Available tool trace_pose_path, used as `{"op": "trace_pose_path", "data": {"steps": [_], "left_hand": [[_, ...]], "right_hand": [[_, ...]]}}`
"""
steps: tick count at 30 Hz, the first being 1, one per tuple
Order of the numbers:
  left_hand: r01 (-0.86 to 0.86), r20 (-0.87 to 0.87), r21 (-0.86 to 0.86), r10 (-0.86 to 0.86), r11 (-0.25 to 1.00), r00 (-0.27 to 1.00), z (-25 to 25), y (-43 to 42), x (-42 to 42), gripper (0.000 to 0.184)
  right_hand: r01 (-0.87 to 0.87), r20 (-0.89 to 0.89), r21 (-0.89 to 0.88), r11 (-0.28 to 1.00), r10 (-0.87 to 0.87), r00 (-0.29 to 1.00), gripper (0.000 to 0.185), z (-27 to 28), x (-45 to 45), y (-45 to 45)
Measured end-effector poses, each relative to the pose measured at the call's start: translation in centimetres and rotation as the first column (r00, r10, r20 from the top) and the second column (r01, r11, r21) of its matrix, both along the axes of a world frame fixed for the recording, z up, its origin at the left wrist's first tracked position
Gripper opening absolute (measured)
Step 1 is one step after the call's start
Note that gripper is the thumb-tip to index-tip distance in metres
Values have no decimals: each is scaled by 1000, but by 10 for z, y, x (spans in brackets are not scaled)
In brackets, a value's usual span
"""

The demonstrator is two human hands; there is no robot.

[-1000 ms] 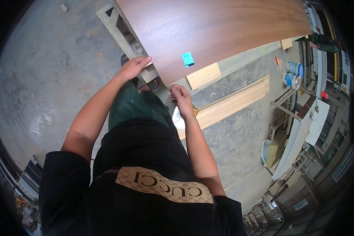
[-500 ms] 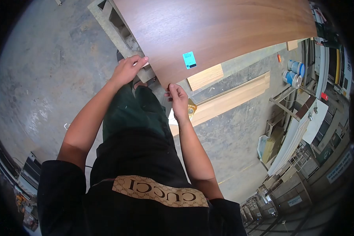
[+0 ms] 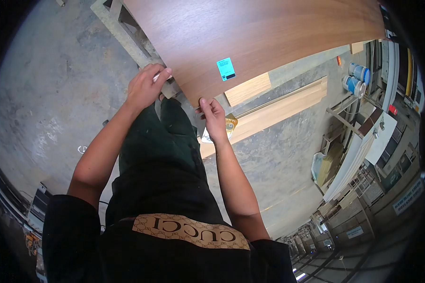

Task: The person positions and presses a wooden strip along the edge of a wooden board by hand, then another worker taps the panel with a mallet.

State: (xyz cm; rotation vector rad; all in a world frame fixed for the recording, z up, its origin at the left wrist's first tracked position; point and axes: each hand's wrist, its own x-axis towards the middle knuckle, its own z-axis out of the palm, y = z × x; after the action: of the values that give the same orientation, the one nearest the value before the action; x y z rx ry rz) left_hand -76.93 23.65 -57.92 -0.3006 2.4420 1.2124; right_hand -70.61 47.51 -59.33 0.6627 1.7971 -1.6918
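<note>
A large brown wood-grain panel (image 3: 269,33) with a turquoise label (image 3: 225,69) spans the top of the view. My right hand (image 3: 213,118) pinches its near corner, thumb on top and fingers curled underneath. At the panel's left edge is my left hand (image 3: 146,86), its fingers curled and the thumb pointing at the edge. A small whitish bit shows between that thumb and the fingers, too little to name. Whether the thumb touches the panel I cannot tell. Below the panel, a grey frame-like support (image 3: 123,35) sticks out on the left.
Pale wooden boards (image 3: 278,111) lie on the concrete floor (image 3: 56,94) to the right, with a gold-and-white item (image 3: 230,123) by my right wrist. Farther right stand blue-and-white buckets (image 3: 354,86) and a rack with long white pieces (image 3: 352,162).
The view has shifted slightly, so the panel and floor items sit a little differently. My left hand has moved a little left and turned slightly; my right hand keeps its pinch on the corner.
</note>
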Motion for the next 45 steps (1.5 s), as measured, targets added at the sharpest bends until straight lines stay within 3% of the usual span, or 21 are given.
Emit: {"op": "trace_pose_path", "data": {"steps": [5, 8, 9, 11, 12, 13, 14, 15, 16, 17, 20, 23, 24, 28, 32, 34, 37, 39, 41, 43, 45], "left_hand": [[0, -25, -33, -1, 999, 1000, -18, -2, 10, 46], [83, 74, -27, -81, 996, 994, -5, -4, 3, 52], [152, 221, 79, -166, 985, 961, 6, -7, -5, 56], [200, 129, 90, -210, 976, 969, -16, -14, -1, 63], [234, 278, 81, -247, 969, 928, -4, -16, -7, 63], [223, 206, 133, -247, 966, 947, -14, -17, -5, 65], [188, 292, 133, -220, 973, 931, -27, -22, -5, 67], [192, 236, 99, -210, 977, 949, -34, -24, -2, 71], [231, 284, 25, -228, 973, 931, 0, -19, -4, 74], [263, 280, -11, -249, 965, 927, -36, -29, 2, 80], [329, 290, 40, -326, 944, 900, -1, -28, 3, 87], [471, 345, 45, -456, 881, 820, -61, -50, -14, 85], [497, 346, 50, -482, 866, 805, -57, -57, -18, 83], [598, 257, 106, -603, 795, 756, -35, -93, -38, 64], [432, 239, 213, -476, 876, 847, -32, -176, -51, 52], [345, 265, 240, -403, 907, 876, -53, -239, -54, 48], [211, 442, 201, -280, 957, 852, -71, -335, -48, 40], [181, 554, 82, -196, 980, 809, -70, -398, -38, 37], [319, 702, 21, -241, 948, 671, -109, -474, -40, 37], [308, 630, -101, -179, 946, 756, -85, -502, -32, 37], [220, 618, -66, -133, 973, 775, -87, -525, -33, 35]], "right_hand": [[-62, -31, 45, 997, 64, 997, 33, 1, 0, 4], [-34, -131, -38, 999, 29, 991, 34, 7, -1, 4], [-64, -66, -21, 998, 63, 996, 34, 12, -3, 8], [-47, -118, -34, 998, 43, 992, 36, 11, -1, 7], [-86, -90, -37, 996, 82, 993, 36, 16, -3, 9], [-91, -165, -38, 995, 84, 983, 36, 10, -2, 11], [-96, -225, -38, 995, 85, 971, 37, -3, 1, 11], [-81, -215, -48, 996, 68, 974, 38, -12, 4, 11], [-64, -194, -57, 996, 52, 980, 38, -19, 4, 11], [-13, -199, -83, 996, -4, 980, 38, -18, 6, 9], [5, -145, -15, 1000, -7, 989, 37, 7, 7, 7], [118, -258, 97, 988, -90, 962, 38, 8, 17, -1], [213, -269, -22, 977, -211, 940, 38, 1, 25, -4], [525, -148, -75, 848, -530, 835, 34, -55, 69, -14], [491, 152, 212, 845, -524, 838, 27, -44, 120, -47], [513, 130, 296, 806, -566, 814, 22, -55, 143, -80], [699, 165, 159, 697, -717, 677, 19, -37, 156, -139], [694, 168, 158, 702, -712, 682, 18, -28, 157, -176], [707, 177, 146, 692, -722, 669, 17, -23, 165, -222], [671, 238, 128, 731, -679, 694, 16, -23, 161, -249], [650, 259, 128, 749, -658, 707, 16, -20, 156, -261]]}}
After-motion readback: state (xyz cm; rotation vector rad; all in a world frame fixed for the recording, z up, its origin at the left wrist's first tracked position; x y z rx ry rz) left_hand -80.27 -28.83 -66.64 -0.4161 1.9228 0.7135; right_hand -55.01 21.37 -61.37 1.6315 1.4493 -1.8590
